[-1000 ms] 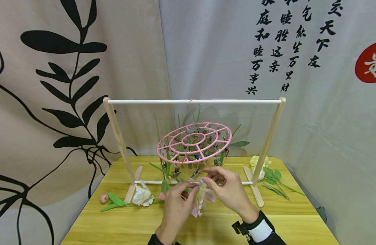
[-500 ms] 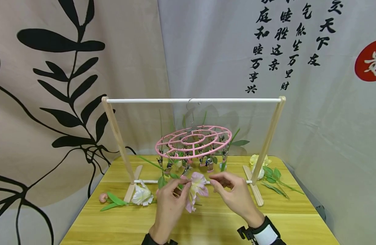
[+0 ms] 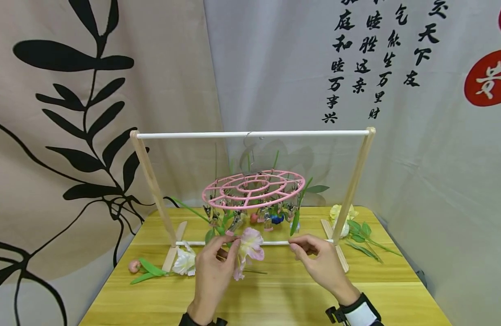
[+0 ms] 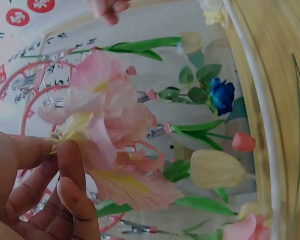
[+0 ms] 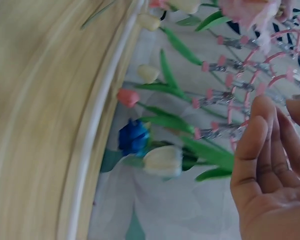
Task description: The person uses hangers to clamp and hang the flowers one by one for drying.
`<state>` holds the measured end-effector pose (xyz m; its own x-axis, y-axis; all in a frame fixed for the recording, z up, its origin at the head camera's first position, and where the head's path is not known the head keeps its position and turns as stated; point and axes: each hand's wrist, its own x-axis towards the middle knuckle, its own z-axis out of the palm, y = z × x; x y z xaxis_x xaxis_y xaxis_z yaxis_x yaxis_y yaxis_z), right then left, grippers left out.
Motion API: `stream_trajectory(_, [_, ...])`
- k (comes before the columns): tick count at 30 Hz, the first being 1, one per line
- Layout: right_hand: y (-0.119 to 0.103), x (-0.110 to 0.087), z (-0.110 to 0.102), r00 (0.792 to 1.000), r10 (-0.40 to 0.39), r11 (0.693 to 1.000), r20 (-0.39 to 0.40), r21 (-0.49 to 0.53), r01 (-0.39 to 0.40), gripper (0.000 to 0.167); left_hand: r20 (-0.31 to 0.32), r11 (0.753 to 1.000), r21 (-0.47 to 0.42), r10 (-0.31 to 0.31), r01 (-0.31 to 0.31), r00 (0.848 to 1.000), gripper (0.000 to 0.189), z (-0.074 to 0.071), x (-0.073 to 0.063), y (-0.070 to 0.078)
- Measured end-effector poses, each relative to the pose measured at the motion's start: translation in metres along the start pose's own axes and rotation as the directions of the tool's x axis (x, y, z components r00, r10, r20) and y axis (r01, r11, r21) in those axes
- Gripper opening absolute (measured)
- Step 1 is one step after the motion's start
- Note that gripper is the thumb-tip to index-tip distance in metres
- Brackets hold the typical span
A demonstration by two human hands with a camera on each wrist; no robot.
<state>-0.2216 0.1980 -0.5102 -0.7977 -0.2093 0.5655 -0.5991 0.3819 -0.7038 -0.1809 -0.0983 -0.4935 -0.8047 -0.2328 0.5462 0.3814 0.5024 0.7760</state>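
My left hand (image 3: 215, 267) pinches a pink artificial flower (image 3: 251, 244) between thumb and fingers at its yellowish base, seen closely in the left wrist view. The bloom faces right, its ruffled petals drooping below the fingers. Above and behind it hangs a pink round clip hanger (image 3: 238, 208) with metal clips (image 5: 220, 95). Several artificial flowers hang heads-down from these, among them a blue rose (image 4: 221, 97), a coral tulip (image 4: 243, 142) and a white tulip (image 5: 163, 161). My right hand (image 3: 320, 262) hovers right of the pink flower, fingers loosely bent, nothing visible in them.
A wooden stand with a white top bar (image 3: 299, 133) carries the hanger; its lower bar (image 3: 275, 243) crosses behind the hands. A white flower (image 3: 184, 261) and a pinkish bud (image 3: 134, 266) lie left. Yellow flowers (image 3: 336, 211) and leafy stems (image 3: 362, 231) lie right.
My left hand has moved left with the pink flower. My right hand has drawn away to the right. The hanger, tilted down toward the front before, now hangs flatter and has turned.
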Motion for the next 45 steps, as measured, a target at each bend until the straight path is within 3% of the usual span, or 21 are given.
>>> stream_trajectory(11, [0.039,-0.011,-0.016,0.983,0.178,0.971,-0.044,-0.151,-0.183,0.007,-0.030,0.999,0.031,-0.030,0.031,0.999,0.011,-0.016,0.003,-0.010])
stream_trajectory(19, [0.075,-0.014,-0.041,0.953,0.257,0.899,-0.160,-0.323,-0.297,0.009,-0.037,0.999,0.033,-0.017,0.019,0.999,0.012,-0.025,-0.004,-0.017])
stream_trajectory(30, [0.127,-0.013,-0.080,0.908,0.307,0.801,-0.285,-0.438,-0.408,0.011,0.005,0.997,0.067,-0.043,0.043,0.999,0.013,-0.032,-0.025,-0.025])
stream_trajectory(34, [0.147,-0.012,-0.093,0.906,0.316,0.778,-0.281,-0.470,-0.417,0.015,0.022,0.995,0.099,-0.001,-0.001,1.000,0.013,-0.031,-0.037,-0.026])
stream_trajectory(39, [0.163,-0.009,-0.103,0.890,0.388,0.740,-0.239,-0.495,-0.455,0.032,0.025,0.988,0.124,0.092,-0.094,0.995,0.016,-0.030,-0.050,-0.029])
stream_trajectory(45, [0.176,0.000,-0.112,0.880,0.452,0.685,-0.147,-0.575,-0.448,0.049,0.077,0.965,0.112,0.228,-0.236,0.971,0.022,-0.022,-0.059,-0.036])
